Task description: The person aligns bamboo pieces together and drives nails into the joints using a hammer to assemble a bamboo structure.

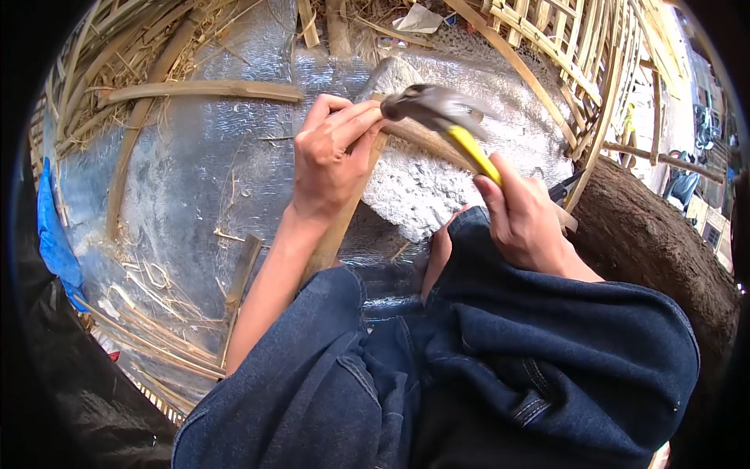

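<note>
A hammer with a yellow handle (473, 154) is gripped in my right hand (522, 217). Its metal head (445, 107), slightly blurred, is right beside the fingertips of my left hand (334, 156). My left fingers are pressed together at the upper end of a wooden strip (344, 221); whether they also pinch something small is hidden. A second wooden piece (430, 144) meets the strip at that end and crosses over a rough grey stone block (414, 191). The block rests on a silvery sheet between my hands, in front of my knees.
The silvery foil sheet (195, 156) covers the ground. A curved stick (203, 90) lies at the upper left, near piled split strips. Bamboo lattice (562, 47) stands at the upper right, a thick log (652, 227) at the right. A blue plastic piece (56, 234) is far left.
</note>
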The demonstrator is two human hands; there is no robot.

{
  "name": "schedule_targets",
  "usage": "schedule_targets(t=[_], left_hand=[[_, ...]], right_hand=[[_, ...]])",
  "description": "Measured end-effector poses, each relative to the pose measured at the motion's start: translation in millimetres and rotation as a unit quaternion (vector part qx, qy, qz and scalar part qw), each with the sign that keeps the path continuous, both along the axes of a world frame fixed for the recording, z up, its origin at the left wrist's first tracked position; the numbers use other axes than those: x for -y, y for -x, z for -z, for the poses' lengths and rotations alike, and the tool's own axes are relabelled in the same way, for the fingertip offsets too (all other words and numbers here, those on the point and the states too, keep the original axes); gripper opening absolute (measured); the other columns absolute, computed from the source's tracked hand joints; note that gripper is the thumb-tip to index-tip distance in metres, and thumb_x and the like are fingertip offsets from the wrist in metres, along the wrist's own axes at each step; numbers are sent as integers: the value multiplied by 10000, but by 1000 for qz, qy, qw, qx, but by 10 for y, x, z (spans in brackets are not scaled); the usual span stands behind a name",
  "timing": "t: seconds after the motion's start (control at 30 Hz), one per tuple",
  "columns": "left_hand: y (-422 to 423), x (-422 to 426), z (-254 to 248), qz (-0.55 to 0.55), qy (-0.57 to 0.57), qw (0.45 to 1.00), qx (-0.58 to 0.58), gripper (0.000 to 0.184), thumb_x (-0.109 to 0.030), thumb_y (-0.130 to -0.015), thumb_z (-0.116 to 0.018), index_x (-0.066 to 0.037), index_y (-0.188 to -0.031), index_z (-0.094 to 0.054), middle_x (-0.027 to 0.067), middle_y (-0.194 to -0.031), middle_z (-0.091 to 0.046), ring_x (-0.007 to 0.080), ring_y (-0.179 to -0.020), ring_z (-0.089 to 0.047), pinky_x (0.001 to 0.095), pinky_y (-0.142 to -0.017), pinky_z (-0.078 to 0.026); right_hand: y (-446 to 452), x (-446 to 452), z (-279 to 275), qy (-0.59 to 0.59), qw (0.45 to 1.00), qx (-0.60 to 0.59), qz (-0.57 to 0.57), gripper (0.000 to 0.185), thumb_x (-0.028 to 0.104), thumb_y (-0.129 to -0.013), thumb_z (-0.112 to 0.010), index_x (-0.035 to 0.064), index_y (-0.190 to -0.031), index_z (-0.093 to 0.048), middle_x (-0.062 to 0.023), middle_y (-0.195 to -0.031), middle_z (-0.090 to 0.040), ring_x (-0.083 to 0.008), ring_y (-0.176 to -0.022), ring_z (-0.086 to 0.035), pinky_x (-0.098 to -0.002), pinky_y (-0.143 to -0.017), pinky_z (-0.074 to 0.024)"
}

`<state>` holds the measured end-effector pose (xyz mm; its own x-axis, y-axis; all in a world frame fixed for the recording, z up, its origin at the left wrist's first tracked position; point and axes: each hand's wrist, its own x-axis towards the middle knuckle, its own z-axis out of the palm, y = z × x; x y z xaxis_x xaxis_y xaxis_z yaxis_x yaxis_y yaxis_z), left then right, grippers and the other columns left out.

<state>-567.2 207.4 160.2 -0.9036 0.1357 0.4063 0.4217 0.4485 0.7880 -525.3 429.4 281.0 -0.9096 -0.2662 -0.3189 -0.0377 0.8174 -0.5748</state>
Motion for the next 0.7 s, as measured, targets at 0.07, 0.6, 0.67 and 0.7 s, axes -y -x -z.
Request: schedule_targets(t=[0.07, 0.6, 0.67, 0.7], left_hand=[[2, 3, -8, 3, 1, 1000, 0, 242, 42, -778, -738, -40, -1006, -754, 90, -972, -747, 240, -832, -643, 333, -731, -536], [-3, 19, -18, 3, -11, 1000, 8, 241, 28, -782, -745, -52, -1009, -757, 90, -977, -749, 245, -838, -647, 333, -750, -539], [0, 27, -10, 7, -5, 1000, 6, 243, 26, -782, -745, -54, -1012, -758, 90, -979, -750, 244, -840, -648, 334, -749, -540], [6, 33, -2, 10, 1, 1000, 7, 245, 24, -783, -745, -56, -1014, -759, 90, -981, -751, 243, -842, -650, 336, -748, -541]], right_hand=[[7, -5, 1, -23, 1000, 19, -9, 163, 162, -989, -567, 20, -942, -504, -228, -669, -538, -451, -622, -561, -490, -559, -422], [-27, -33, -15, 29, 999, -27, -9, 174, 173, -988, -569, 17, -951, -500, -238, -691, -546, -449, -655, -578, -483, -567, -434], [18, -16, -11, -47, 998, 28, -21, 168, 168, -986, -574, 21, -952, -499, -230, -675, -547, -447, -635, -571, -485, -562, -431], [-4, -12, -24, -31, 999, 6, -15, 159, 165, -988, -571, 25, -967, -498, -222, -657, -551, -444, -608, -566, -488, -547, -425]])
